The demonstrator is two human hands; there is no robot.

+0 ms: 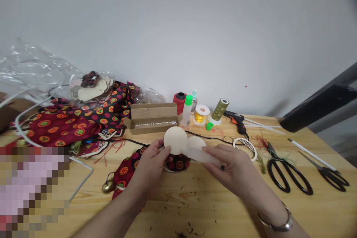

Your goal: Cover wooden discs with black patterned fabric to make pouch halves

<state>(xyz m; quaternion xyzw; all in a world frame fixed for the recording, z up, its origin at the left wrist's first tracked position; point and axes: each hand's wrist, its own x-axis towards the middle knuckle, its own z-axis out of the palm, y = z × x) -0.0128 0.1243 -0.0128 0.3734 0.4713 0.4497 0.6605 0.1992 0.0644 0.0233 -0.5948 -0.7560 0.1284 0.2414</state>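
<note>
My left hand (152, 163) pinches a round cream disc (175, 140) upright, with a piece of dark red patterned fabric (178, 163) under it. My right hand (228, 165) grips a translucent white glue stick (199, 155) lying sideways, its tip against the disc's lower edge. A second cream disc (196, 142) lies flat just behind. More of the same patterned fabric (125, 173) trails left of my left hand, beside a small brass bell (108, 186).
An open cardboard box (152, 118), glue bottles (187, 109), thread spools (219, 111) and a glue gun (237, 121) stand at the back. Two pairs of black scissors (290, 176) lie right. Piled red fabric (64, 128) and plastic bags fill the left.
</note>
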